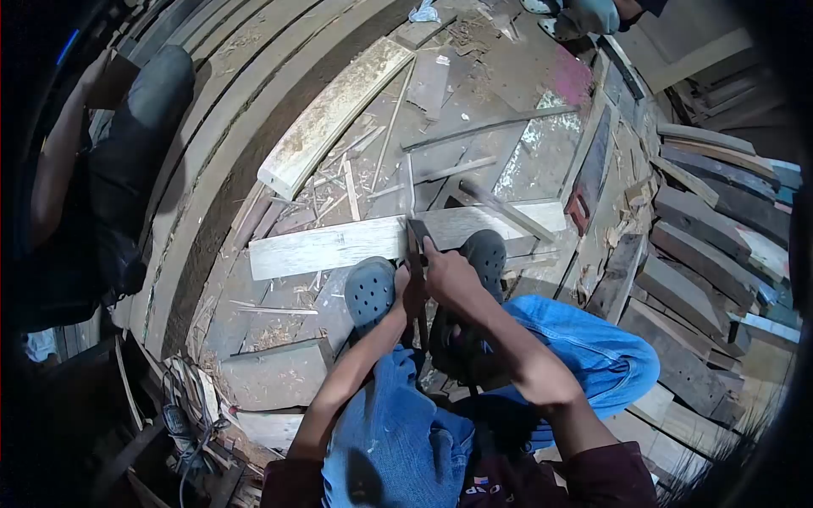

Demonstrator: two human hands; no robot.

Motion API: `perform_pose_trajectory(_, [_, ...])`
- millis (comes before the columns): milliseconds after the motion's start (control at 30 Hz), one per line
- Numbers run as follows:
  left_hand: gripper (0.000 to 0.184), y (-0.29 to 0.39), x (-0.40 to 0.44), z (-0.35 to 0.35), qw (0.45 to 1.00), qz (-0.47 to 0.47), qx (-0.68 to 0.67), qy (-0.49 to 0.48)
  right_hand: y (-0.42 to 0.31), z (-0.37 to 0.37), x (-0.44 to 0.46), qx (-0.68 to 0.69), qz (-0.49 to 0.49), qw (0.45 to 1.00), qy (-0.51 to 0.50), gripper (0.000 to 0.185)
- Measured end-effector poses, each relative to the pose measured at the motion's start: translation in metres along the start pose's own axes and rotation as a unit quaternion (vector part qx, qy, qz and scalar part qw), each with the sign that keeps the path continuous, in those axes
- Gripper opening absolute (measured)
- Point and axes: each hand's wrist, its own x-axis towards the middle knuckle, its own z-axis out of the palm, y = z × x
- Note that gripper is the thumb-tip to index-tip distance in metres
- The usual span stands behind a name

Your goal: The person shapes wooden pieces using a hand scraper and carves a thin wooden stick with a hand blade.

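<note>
A dark, narrow, flat piece [417, 233] rises between my hands and crosses the pale plank [326, 248] lying across the floor; its exact kind is unclear. Around its lower part my left hand [411, 290] is closed. My right hand [449, 275] is closed beside it, slightly higher, with its thumb or a finger along the piece. Both hands are between my grey clogs [370, 292], which rest at the plank's near edge. A thin pale strip [410, 182] lies just past the dark piece's tip. My fingers partly hide what they grip.
A dark bar [508, 210] rests across the plank's right part. Beyond lie a thick pale board [339, 114], thin offcuts and shavings. A red-handled saw [579, 212] is at right, near stacked timber [699, 216]. Another person's leg [140, 144] is at left; another person's foot [563, 25] is at top.
</note>
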Motion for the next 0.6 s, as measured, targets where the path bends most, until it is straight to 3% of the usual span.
perform_pose_trajectory(333, [0.045, 0.006, -0.004, 0.0, 0.997, -0.017, 0.064, 0.025, -0.004, -0.005, 0.003, -0.007, 0.002, 1.0, -0.001, 0.059])
perform_pose_trajectory(600, [0.043, 0.02, -0.006, 0.007, 0.993, -0.019, 0.109, 0.03, 0.0, -0.002, 0.002, -0.016, 0.006, 1.0, -0.01, 0.066])
